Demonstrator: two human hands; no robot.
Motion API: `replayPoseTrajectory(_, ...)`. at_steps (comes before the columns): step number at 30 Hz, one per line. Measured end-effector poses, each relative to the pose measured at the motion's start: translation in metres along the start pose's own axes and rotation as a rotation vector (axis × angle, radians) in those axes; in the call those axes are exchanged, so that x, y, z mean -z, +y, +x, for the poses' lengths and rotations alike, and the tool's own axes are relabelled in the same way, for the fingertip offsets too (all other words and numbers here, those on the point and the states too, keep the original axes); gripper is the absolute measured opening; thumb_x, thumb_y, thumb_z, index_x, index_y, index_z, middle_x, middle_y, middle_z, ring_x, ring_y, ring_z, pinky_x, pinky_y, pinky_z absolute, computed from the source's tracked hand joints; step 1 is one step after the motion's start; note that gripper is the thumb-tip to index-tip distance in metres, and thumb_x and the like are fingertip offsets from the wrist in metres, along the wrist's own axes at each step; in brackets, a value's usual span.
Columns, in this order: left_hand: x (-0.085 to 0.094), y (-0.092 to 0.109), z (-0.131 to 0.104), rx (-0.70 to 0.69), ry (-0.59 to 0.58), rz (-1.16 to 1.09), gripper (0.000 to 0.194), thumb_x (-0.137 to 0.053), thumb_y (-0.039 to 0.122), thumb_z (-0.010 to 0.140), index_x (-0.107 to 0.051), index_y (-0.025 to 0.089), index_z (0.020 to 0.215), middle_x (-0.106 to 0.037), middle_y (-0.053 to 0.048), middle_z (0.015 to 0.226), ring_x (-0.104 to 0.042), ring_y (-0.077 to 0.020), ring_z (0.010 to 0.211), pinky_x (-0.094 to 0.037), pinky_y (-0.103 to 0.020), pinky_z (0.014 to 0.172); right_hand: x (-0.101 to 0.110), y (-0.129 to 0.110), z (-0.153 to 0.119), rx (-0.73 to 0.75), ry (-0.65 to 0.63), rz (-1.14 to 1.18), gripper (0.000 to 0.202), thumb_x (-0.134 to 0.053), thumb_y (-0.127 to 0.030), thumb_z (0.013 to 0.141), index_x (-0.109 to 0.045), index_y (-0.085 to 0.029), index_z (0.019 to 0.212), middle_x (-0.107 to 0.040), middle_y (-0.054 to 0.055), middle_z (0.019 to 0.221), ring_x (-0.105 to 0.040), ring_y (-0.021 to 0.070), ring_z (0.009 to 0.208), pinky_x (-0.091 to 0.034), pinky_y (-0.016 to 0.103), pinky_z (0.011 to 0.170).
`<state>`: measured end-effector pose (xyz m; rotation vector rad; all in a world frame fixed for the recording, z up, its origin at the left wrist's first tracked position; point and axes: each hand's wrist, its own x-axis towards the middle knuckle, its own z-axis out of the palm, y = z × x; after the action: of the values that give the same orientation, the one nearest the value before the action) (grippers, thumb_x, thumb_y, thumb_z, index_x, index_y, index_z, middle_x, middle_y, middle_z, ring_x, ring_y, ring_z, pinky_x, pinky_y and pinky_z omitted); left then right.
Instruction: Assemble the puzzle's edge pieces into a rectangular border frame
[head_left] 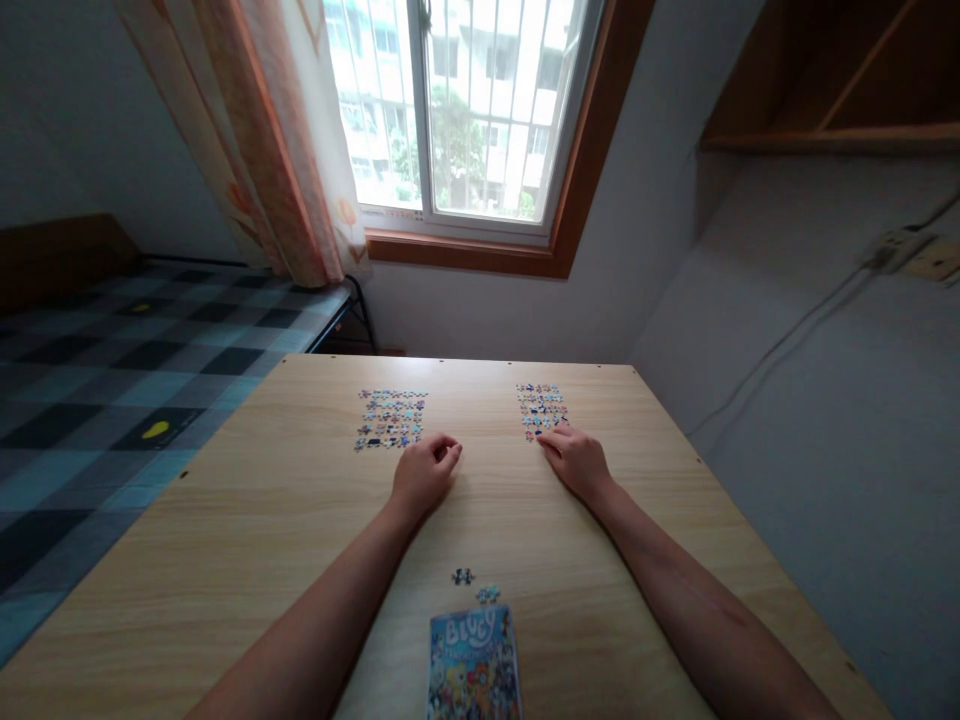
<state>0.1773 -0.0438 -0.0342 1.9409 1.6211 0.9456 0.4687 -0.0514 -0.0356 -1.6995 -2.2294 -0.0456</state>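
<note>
My right hand point(577, 460) rests at the lower edge of the right group of puzzle pieces point(541, 404), its fingertips pinched together on a small puzzle piece point(538, 435) in the bottom row. My left hand point(426, 470) lies curled closed on the table, just right of the lower corner of the left group of puzzle pieces point(391, 418). Nothing shows between its fingers. Both groups are laid out in rows. Nearer to me, between my forearms, lie a dark puzzle piece point(463, 577) and some light blue puzzle pieces point(488, 594).
A blue picture card or box marked "Bluey" point(474, 665) is at the table's near edge. The wooden table point(337, 560) reaches toward a window point(480, 110). A checked bed point(112, 400) stands left, and a wall with a cable point(780, 345) is on the right.
</note>
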Motion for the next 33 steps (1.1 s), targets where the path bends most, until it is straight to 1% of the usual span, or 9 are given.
replayPoseTrajectory(7,0.001,0.003,0.0,0.005,0.004,-0.014,0.026,-0.056,0.039,0.084,-0.072,0.02,0.077,-0.062,0.0,0.061,-0.055,-0.0159,0.059,-0.037,-0.027,0.06,-0.002,0.003,0.002,-0.057,-0.016,0.008,0.029,-0.047,-0.032,0.101,-0.072,-0.026,0.113,-0.071,0.005,0.105,-0.065,0.0168,0.093,-0.045,0.024,0.078)
replayPoseTrajectory(12,0.002,0.005,0.0,0.016,-0.001,-0.012,0.025,-0.056,0.038,0.084,-0.072,0.02,0.076,-0.062,0.0,0.06,-0.055,-0.0156,0.059,-0.037,-0.028,0.06,-0.003,0.003,0.002,-0.064,-0.028,0.022,0.028,-0.047,-0.033,0.101,-0.074,-0.027,0.107,-0.07,0.004,0.101,-0.065,0.0158,0.089,-0.045,0.023,0.077)
replayPoseTrajectory(16,0.001,0.003,0.001,0.012,-0.005,-0.011,0.026,-0.056,0.039,0.084,-0.073,0.02,0.078,-0.062,0.0,0.061,-0.056,-0.0158,0.059,-0.037,-0.028,0.061,-0.005,0.003,0.003,-0.072,-0.03,0.027,0.028,-0.049,-0.033,0.1,-0.075,-0.027,0.107,-0.07,0.004,0.101,-0.065,0.0155,0.087,-0.045,0.023,0.075)
replayPoseTrajectory(20,0.001,0.004,0.0,0.018,-0.004,-0.009,0.026,-0.056,0.04,0.084,-0.072,0.02,0.078,-0.062,0.0,0.061,-0.056,-0.0159,0.059,-0.037,-0.028,0.06,-0.001,0.001,0.0,-0.045,0.078,0.125,0.031,-0.046,-0.03,0.1,-0.072,-0.024,0.117,-0.07,0.007,0.101,-0.065,0.017,0.09,-0.048,0.025,0.079)
replayPoseTrajectory(22,0.001,0.005,0.0,0.017,0.001,-0.013,0.026,-0.056,0.039,0.084,-0.072,0.02,0.078,-0.062,0.0,0.061,-0.055,-0.0158,0.059,-0.037,-0.027,0.06,0.005,-0.004,-0.004,0.04,0.14,0.206,0.033,-0.044,-0.029,0.101,-0.071,-0.022,0.119,-0.07,0.008,0.1,-0.064,0.0178,0.091,-0.048,0.027,0.082)
replayPoseTrajectory(24,0.001,0.005,-0.001,0.011,0.003,-0.02,0.026,-0.056,0.04,0.084,-0.072,0.02,0.078,-0.062,0.0,0.061,-0.055,-0.0157,0.059,-0.037,-0.027,0.06,0.012,-0.016,-0.01,0.192,0.128,0.287,0.032,-0.045,-0.029,0.1,-0.072,-0.022,0.116,-0.07,0.009,0.096,-0.064,0.0174,0.088,-0.049,0.028,0.081)
replayPoseTrajectory(28,-0.001,0.005,-0.001,0.003,0.004,-0.022,0.026,-0.057,0.039,0.084,-0.073,0.019,0.079,-0.062,0.0,0.061,-0.054,-0.0154,0.059,-0.037,-0.028,0.06,0.019,-0.056,-0.028,0.529,-0.076,0.378,0.026,-0.052,-0.027,0.096,-0.074,-0.026,0.11,-0.069,0.005,0.089,-0.061,0.0144,0.077,-0.045,0.026,0.07)
replayPoseTrajectory(31,-0.001,0.005,-0.002,-0.003,0.007,-0.019,0.026,-0.057,0.039,0.084,-0.072,0.019,0.077,-0.06,0.001,0.059,-0.053,-0.0148,0.057,-0.035,-0.027,0.059,0.018,-0.087,-0.04,0.726,-0.228,0.358,0.025,-0.056,-0.027,0.092,-0.074,-0.031,0.109,-0.069,0.0,0.089,-0.058,0.012,0.069,-0.04,0.025,0.063)
replayPoseTrajectory(33,0.0,0.006,-0.002,-0.006,0.013,-0.021,0.026,-0.057,0.039,0.084,-0.072,0.019,0.076,-0.059,0.001,0.058,-0.052,-0.0146,0.057,-0.035,-0.027,0.059,0.017,-0.099,-0.045,0.809,-0.294,0.32,0.027,-0.059,-0.025,0.09,-0.073,-0.034,0.111,-0.07,-0.001,0.094,-0.058,0.0118,0.071,-0.038,0.025,0.062)
